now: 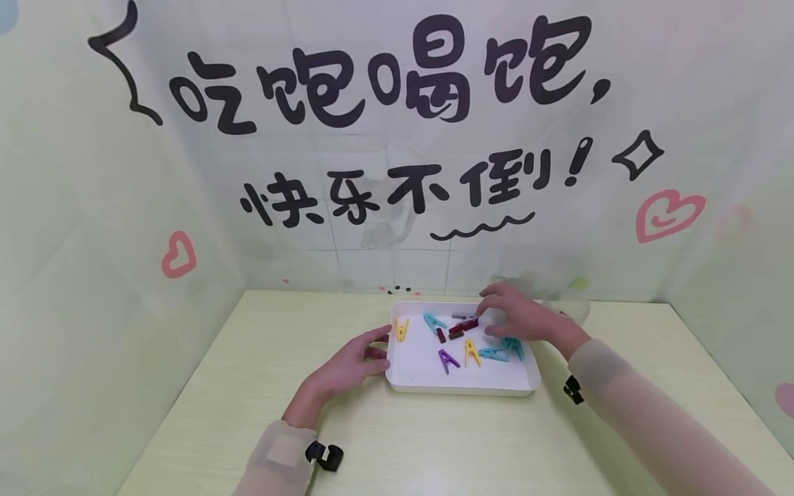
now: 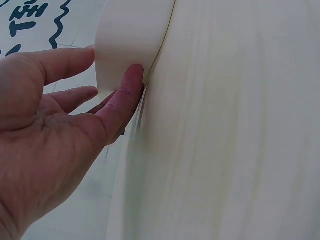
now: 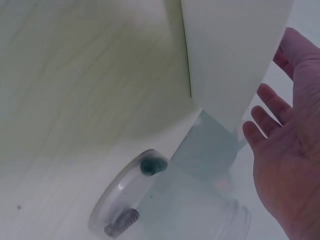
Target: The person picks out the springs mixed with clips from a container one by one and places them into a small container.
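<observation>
A white shallow tray holds several clothespins: a yellow clothespin at its left, a purple clothespin near the front middle, another yellow clothespin, teal clothespins such as one at the right, and another teal clothespin at the back. Short dark red pieces lie near a grey clothespin. My left hand touches the tray's left wall from outside with its fingertips. Over the tray's back right, my right hand hovers with fingers spread and bent; in the right wrist view the tray hides some fingertips.
Behind my right wrist stands a clear jar, faint in the head view, with a dark teal piece and a dark ridged piece at its bottom. A pale wood table meets a printed white curtain at the back and sides.
</observation>
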Demonstrator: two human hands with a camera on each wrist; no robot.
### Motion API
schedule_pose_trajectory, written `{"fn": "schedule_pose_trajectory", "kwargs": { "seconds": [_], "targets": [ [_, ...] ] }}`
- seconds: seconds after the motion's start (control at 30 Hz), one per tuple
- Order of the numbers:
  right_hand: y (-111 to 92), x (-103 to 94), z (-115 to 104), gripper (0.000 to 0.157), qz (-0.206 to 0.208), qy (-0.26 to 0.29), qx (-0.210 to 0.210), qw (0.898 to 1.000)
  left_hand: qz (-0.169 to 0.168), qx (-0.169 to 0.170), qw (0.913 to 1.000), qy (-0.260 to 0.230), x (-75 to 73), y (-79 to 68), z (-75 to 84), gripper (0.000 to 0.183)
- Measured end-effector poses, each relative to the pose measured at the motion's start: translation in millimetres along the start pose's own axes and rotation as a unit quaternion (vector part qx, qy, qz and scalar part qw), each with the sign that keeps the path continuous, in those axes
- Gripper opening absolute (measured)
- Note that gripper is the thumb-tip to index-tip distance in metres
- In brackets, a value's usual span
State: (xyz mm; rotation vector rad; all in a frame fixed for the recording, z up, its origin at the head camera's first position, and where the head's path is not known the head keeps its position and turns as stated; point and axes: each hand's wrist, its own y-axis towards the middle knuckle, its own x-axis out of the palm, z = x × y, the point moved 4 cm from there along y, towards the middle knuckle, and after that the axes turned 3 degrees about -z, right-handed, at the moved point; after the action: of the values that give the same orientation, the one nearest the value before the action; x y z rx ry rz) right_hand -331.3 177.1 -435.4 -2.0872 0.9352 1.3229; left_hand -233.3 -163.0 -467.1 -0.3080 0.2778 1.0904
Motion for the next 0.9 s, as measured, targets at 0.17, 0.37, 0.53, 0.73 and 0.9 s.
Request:
{"fn": "schedule_pose_trajectory", "kwargs": {
  "seconds": [0.17, 0.37, 0.53, 0.73, 0.9],
  "targets": [
    [6.7, 7.5, -0.5, 0.027, -0.014, -0.022, -0.014, 1.0, -0.002, 0.002, 1.0, -0.003, -0.2, 0.6, -0.5, 0.067],
    [12.6, 13.9, -0.2, 0.026, -0.032, -0.034, -0.013, 0.999, -0.003, 0.002, 1.0, -0.002, 0.1, 0.6, -0.3, 0.068],
    [13.2, 14.5, -2.3, 0.024, -0.038, -0.037, -0.004, 0.999, -0.004, 0.002, 1.0, -0.004, 0.6, 0.3, 0.6, 0.067],
    [14.5, 17.3, -2.0, 0.017, -0.032, -0.047, -0.005, 0.998, -0.003, -0.003, 1.0, -0.001, 1.3, -0.1, 0.9, 0.067],
    [15.4, 20.0, -2.3, 0.01, -0.026, -0.051, -0.009, 0.998, -0.003, -0.006, 0.9999, -0.012, 1.5, -0.6, 2.1, 0.067]
  ]
}}
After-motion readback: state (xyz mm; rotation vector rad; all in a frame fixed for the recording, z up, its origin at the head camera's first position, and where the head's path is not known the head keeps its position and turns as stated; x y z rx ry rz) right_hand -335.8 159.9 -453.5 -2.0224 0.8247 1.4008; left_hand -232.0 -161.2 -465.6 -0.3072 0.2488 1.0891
